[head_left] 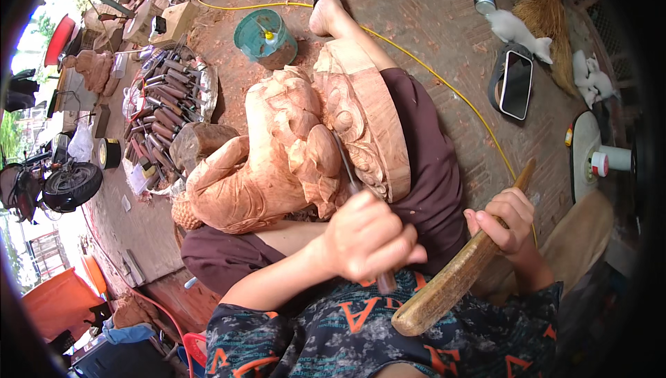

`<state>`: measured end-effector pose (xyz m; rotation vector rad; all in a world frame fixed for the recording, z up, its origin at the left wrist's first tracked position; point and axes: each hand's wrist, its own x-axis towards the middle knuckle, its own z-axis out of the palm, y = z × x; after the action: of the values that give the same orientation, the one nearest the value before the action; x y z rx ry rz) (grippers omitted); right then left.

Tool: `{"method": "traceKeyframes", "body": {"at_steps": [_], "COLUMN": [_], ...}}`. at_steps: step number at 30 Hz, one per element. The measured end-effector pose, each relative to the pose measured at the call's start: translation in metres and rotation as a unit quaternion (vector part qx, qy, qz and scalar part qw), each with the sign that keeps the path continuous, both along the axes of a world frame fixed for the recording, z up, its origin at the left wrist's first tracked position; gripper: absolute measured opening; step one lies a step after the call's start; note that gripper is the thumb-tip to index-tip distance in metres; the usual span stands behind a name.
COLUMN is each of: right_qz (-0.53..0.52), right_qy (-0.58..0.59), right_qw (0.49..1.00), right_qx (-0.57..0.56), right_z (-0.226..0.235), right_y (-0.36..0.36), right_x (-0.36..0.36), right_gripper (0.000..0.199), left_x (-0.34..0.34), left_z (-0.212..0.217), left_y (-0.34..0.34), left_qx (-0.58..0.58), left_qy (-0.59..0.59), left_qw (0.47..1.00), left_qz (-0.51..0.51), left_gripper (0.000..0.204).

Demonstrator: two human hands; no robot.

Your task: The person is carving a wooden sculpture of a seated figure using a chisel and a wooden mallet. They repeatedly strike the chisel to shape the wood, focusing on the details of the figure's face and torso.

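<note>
Fingers [388,243] clench chisel [347,166] against carving [277,149]; right hand [506,222] grips mallet [451,281].

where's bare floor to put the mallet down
Bare brick floor lies between the yellow cord and the phone. It is crowded left of the wooden carving, around the chisel pile and teal bucket.

Wood carving [291,149]: pale reddish, rounded ornate forms, lying across the lap. Chisel [350,177]: slim dark blade, wooden handle, tip against the carving. Mallet [461,270]: worn wooden club, tilted diagonally, thick end lowest.
</note>
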<state>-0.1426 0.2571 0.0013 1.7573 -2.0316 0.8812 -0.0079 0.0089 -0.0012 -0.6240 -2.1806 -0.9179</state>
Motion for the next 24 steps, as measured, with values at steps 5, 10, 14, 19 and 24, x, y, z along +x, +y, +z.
{"method": "traceKeyframes", "body": {"at_steps": [5,10,14,19,24], "right_qz": [0.006,0.018,0.021,0.042,0.056], "right_qy": [-0.013,-0.018,-0.018,-0.021,0.037], "right_qw": [1.0,1.0,1.0,0.999,0.998], "right_qx": [-0.025,-0.017,-0.011,0.004,0.006], "right_z": [0.0,0.004,0.003,0.004,0.001], "right_y": [-0.002,-0.006,-0.004,-0.001,0.003], "right_x": [0.001,0.002,0.002,0.002,-0.004], "right_gripper": [0.047,0.047,0.048,0.048,0.046], "left_x": [0.005,0.003,0.002,-0.001,-0.003], "left_z": [0.025,0.007,0.001,-0.013,-0.026], "left_y": [-0.008,0.0,0.003,0.006,0.011], "left_qx": [0.001,0.004,-0.01,-0.025,-0.074], "left_qy": [0.008,-0.005,0.02,0.036,0.042], "left_qw": [1.0,1.0,1.0,0.999,0.996], "left_qz": [-0.025,-0.025,-0.008,0.005,0.017], "left_gripper": [0.029,0.03,0.029,0.028,0.023]}}
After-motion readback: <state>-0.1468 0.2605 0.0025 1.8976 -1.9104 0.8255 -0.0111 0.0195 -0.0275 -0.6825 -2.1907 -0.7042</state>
